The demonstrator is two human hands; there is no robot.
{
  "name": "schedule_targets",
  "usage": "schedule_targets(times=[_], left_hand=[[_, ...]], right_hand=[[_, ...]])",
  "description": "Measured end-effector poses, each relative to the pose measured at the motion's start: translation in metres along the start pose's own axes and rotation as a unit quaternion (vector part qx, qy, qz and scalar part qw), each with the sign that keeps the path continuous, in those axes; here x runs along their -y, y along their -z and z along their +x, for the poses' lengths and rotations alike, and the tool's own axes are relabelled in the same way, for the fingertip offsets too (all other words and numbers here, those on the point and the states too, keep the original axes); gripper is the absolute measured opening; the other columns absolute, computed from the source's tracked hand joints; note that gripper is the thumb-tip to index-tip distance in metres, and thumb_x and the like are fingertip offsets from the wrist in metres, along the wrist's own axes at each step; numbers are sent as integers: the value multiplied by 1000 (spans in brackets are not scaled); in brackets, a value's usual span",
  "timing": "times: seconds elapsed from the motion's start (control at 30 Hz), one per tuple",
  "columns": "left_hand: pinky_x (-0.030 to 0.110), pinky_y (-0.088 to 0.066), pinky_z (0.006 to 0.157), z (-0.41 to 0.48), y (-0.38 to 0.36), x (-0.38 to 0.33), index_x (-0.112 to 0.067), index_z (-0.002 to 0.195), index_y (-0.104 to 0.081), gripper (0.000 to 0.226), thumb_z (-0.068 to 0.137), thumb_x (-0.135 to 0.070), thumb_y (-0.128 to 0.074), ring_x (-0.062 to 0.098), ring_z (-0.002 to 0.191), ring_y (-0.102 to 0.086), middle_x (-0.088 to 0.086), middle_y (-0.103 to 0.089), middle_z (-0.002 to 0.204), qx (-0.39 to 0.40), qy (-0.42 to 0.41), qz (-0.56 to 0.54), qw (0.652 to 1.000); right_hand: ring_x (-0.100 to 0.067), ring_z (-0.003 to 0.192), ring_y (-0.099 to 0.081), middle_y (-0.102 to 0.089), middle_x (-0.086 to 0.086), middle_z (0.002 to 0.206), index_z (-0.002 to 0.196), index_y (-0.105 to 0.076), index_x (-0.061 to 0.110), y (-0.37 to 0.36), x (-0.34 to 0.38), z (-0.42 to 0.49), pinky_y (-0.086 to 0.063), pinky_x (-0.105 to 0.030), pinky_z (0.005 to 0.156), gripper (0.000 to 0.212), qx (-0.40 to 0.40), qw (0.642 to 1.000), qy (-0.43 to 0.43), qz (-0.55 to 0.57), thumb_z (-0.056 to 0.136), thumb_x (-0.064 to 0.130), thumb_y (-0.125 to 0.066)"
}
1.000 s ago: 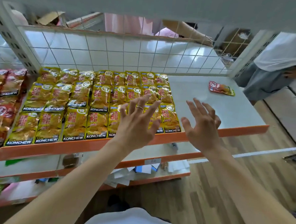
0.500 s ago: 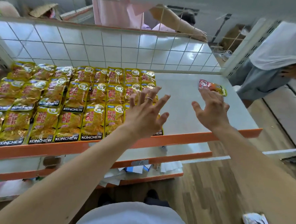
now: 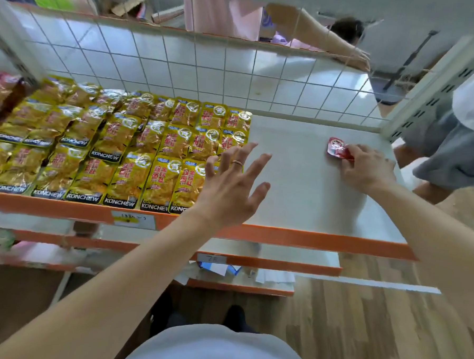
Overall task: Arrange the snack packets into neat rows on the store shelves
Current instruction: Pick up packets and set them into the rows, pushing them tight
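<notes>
Yellow KONCHEW snack packets [image 3: 127, 149] lie in neat rows across the left half of the white, orange-edged shelf [image 3: 304, 237]. A lone red packet [image 3: 335, 150] lies flat at the shelf's far right. My right hand [image 3: 366, 169] rests on that red packet, fingers curled over its near end and pinching it. My left hand [image 3: 234, 184] hovers with fingers spread above the right edge of the yellow rows, holding nothing.
A white wire grid [image 3: 208, 68] backs the shelf. Red packets [image 3: 4, 95] sit at the far left. A person in grey shorts [image 3: 451, 146] stands to the right; another person's arm [image 3: 320, 38] reaches behind the grid. Lower shelves [image 3: 267, 263] hold papers.
My right hand has moved far right across the shelf and closed its fingers on the red packet. My left hand has drifted slightly right, still spread. The view has shifted.
</notes>
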State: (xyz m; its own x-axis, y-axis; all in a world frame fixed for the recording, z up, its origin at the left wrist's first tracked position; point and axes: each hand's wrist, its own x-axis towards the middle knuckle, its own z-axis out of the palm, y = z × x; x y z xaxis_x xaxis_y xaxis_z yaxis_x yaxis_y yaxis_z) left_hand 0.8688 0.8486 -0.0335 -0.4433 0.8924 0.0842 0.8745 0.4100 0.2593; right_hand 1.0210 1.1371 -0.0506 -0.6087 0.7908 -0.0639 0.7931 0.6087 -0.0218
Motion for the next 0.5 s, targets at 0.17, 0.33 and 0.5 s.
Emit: schedule_targets(times=[0.17, 0.33, 0.5], left_hand=[[55, -17, 113, -7, 6, 2, -36, 155, -25, 62, 95, -54, -26, 24, 149, -11, -3, -12, 165, -24, 35, 12, 999], [56, -20, 112, -26, 16, 13, -34, 153, -32, 64, 93, -54, -29, 27, 147, -19, -1, -18, 164, -78, 87, 12, 993], [59, -24, 110, -59, 35, 39, -33, 153, -35, 60, 96, -52, -35, 28, 146, -25, 1, -24, 162, -130, 134, -4, 982]], right_hand=[[-43, 85, -63, -64, -25, 92, 112, -62, 1, 0, -9, 16, -52, -50, 79, 30, -96, 989, 96, -61, 102, 24, -45], [-39, 62, -53, -61, -31, 74, 87, -59, -5, 33, 50, -10, -30, -33, 59, 37, -183, 959, 139, 165, 97, 28, -45], [-32, 71, -64, -64, -12, 82, 94, -65, 2, 41, 144, -71, -54, -39, 59, 27, -32, 856, 120, 502, 102, 14, -42]])
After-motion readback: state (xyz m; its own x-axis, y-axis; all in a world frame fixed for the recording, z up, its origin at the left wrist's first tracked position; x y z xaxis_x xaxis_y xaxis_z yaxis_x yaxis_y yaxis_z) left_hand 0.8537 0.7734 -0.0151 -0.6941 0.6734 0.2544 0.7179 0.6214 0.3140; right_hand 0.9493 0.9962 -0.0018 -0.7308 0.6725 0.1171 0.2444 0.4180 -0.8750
